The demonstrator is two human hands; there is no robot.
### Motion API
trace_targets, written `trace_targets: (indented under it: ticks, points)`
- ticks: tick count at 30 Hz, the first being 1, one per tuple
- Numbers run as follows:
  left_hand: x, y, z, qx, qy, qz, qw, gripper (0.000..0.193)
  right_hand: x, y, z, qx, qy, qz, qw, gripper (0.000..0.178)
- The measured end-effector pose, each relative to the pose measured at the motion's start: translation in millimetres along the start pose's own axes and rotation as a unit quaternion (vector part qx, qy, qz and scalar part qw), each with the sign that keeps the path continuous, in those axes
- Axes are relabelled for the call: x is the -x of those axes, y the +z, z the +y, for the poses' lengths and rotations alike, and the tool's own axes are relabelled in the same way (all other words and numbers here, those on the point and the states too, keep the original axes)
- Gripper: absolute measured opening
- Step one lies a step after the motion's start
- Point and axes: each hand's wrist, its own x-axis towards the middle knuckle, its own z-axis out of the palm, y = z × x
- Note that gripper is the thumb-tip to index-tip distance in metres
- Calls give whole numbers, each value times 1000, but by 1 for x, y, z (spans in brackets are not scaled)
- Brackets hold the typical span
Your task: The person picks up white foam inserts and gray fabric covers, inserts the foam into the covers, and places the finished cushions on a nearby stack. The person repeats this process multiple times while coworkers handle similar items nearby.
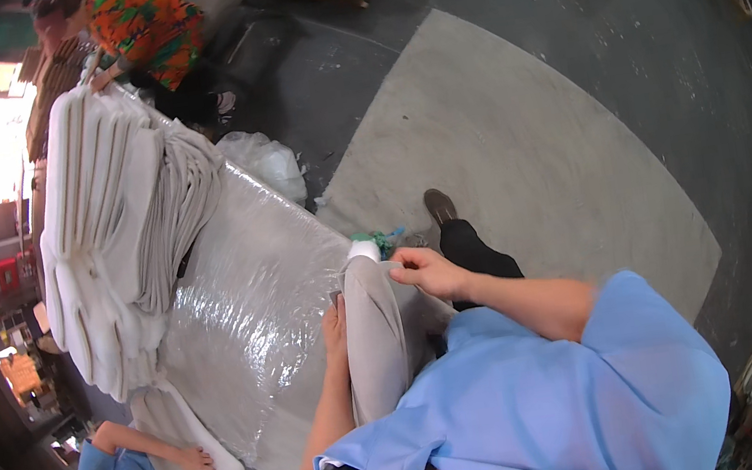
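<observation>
A light grey fabric cover [372,332] lies against my body at the near end of the table, with white padding [363,250] showing at its far end. My left hand [335,329] is closed along the cover's left side, its fingertips partly hidden behind the cloth. On the other side, my right hand [427,272] pinches the edge of the cover near its far end. The table [248,282] under it is wrapped in shiny clear film.
Long grey-and-white padded pieces [93,207] are piled on the table's left. A co-worker's hand [198,463] rests on a similar piece [227,463]; another person [146,32] stands at the far end. A clear plastic bag [262,164] sits beside the table, near a pale floor patch [516,138].
</observation>
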Motion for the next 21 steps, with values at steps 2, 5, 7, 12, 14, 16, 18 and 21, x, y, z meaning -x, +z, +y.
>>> trace_targets:
  ticks: [2,5,7,12,14,16,18,21]
  points:
    - [3,-1,14,-60,-24,14,998,49,15,10,-11,-46,-12,36,998,13]
    - [15,10,54,-79,-62,12,995,54,27,15,-28,-124,12,101,987,15]
    - [12,15,68,-66,-66,-1,996,52,18,19,-29,-175,36,159,971,15]
    - [6,24,68,63,-135,-71,986,45,8,32,-57,-232,122,203,943,18]
    - [5,30,71,34,-112,-74,990,43,-2,31,-52,-251,150,192,937,31]
    - [5,38,70,7,-55,-49,997,40,-8,33,-62,-274,211,172,922,43]
    - [7,47,70,-25,38,-6,999,37,-18,17,-43,-341,219,91,910,65]
    - [11,59,72,-106,62,81,989,25,-27,9,-37,-368,266,71,888,71]
